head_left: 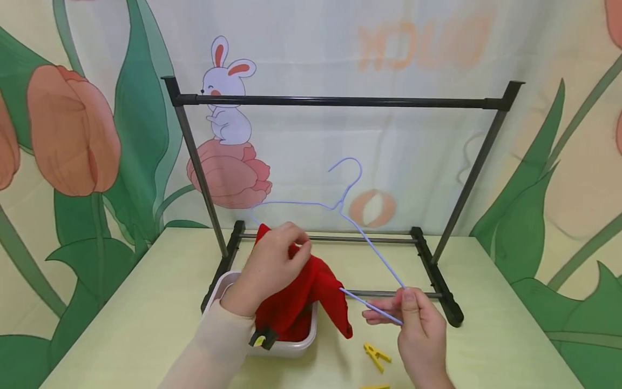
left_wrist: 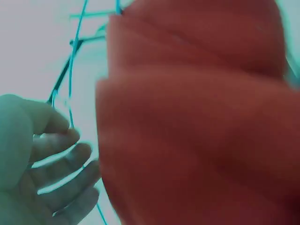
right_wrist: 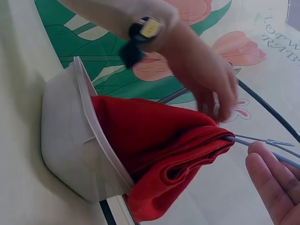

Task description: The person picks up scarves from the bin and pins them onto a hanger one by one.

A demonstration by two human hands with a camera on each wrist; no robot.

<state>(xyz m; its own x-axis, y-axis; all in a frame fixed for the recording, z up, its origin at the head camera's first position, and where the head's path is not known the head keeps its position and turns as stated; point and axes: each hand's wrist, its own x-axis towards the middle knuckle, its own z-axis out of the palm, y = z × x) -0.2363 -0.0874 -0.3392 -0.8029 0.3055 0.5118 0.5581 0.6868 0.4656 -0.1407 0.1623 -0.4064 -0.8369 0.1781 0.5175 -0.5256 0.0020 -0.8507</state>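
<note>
My right hand [head_left: 421, 329] pinches the lower right corner of a light-blue wire clothes hanger [head_left: 373, 246], whose hook points up. Red cloth [head_left: 303, 292] drapes over the hanger's lower bar and hangs partly into a whitish plastic basin [head_left: 311, 330]; its exact kind I cannot tell. My left hand [head_left: 274, 265] is at the upper edge of this cloth. Its fingers [left_wrist: 65, 166] look loosely bent beside the cloth in the left wrist view, with nothing seen between them. From the right wrist view, folded layers of the cloth [right_wrist: 187, 145] hang around the hanger bar.
A black clothes rack [head_left: 335, 101] stands behind the hands, its feet on the pale table [head_left: 505, 335]. A yellow clothespin [head_left: 376, 356] lies right of the basin, with part of another yellow piece [head_left: 375, 387] at the bottom edge. Behind hangs a printed curtain [head_left: 437, 162].
</note>
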